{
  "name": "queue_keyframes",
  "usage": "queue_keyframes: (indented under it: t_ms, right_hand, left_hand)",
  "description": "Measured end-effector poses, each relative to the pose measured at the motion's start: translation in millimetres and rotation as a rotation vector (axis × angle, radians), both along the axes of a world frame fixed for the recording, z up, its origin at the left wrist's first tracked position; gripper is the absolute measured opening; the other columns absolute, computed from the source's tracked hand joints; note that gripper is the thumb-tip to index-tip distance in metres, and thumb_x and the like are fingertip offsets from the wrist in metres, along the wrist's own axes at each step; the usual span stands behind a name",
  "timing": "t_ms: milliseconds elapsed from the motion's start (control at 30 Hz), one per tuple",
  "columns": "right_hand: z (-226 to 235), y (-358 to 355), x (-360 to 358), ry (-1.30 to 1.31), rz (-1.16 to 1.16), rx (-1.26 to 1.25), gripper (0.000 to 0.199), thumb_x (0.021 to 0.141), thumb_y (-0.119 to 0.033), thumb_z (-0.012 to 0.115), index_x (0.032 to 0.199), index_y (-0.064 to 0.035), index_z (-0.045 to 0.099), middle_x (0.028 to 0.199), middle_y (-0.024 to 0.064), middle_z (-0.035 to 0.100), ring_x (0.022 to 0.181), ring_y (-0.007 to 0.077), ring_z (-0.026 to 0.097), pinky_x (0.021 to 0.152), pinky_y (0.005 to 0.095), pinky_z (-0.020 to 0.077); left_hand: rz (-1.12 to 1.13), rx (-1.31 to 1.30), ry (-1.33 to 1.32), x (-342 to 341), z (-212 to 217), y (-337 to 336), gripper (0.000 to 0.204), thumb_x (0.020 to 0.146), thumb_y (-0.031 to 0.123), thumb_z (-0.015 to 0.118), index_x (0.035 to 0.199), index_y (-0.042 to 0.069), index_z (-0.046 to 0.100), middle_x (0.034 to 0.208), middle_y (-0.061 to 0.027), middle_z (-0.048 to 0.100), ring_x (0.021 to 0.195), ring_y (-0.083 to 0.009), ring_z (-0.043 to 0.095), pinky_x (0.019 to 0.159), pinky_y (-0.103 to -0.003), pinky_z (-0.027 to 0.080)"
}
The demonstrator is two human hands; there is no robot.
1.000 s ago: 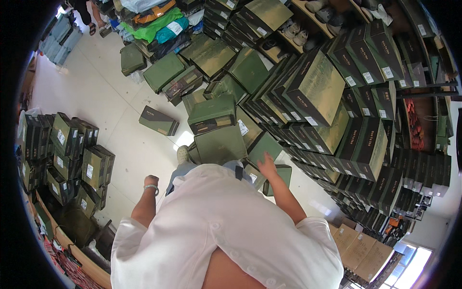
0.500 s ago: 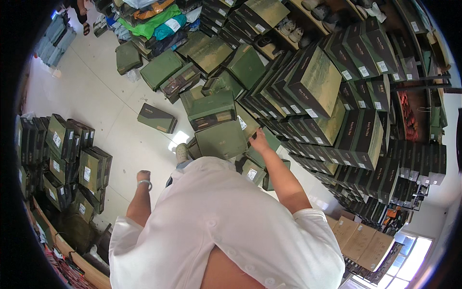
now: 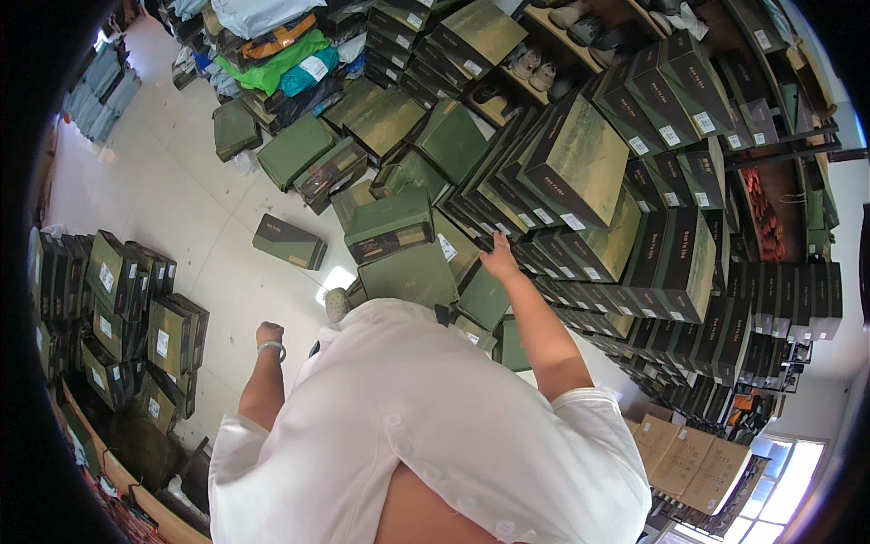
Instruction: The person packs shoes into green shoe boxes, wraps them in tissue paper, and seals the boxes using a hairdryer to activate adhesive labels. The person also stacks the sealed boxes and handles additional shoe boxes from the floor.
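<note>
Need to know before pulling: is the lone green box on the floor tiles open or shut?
Shut. The lone green box lies flat on the floor, lid on, no gap or contents showing.

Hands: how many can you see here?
2. The left hand hangs beside the body, over the floor; the right hand reaches to the stacked green boxes. None seems hidden.

the right hand [image 3: 500,260] reaches forward with fingers spread, touching the edge of a stack of dark green shoe boxes [image 3: 544,245] that lean in tilted rows. just beside it, one green box [image 3: 390,225] rests flat atop another. the left hand [image 3: 268,332] hangs low, loosely closed, holding nothing.
</note>
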State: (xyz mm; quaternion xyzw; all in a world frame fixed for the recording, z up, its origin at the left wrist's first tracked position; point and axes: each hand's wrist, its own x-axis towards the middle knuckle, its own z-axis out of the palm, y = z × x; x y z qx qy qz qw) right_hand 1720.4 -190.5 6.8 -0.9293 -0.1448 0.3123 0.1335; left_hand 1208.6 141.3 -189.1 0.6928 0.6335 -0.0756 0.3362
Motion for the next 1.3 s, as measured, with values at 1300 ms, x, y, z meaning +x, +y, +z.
queue_keyframes:
  t_ms: [1300]
  right_hand:
    - [183,-28,112,-0.446,-0.177,0.227,0.083,0.086,-0.026,0.061,0.149,0.0003,0.014,0.157,0.0225,0.003,0.139,0.0385,0.027,0.110,0.0402,0.0327]
  left_hand:
    - [-0.387,-0.033,0.213,12,-43,-4,0.014,0.064,0.016,0.067,0.060,0.002,0.068,0.069,-0.0144,0.069,0.068,-0.0279,0.069,0.068,-0.036,0.055]
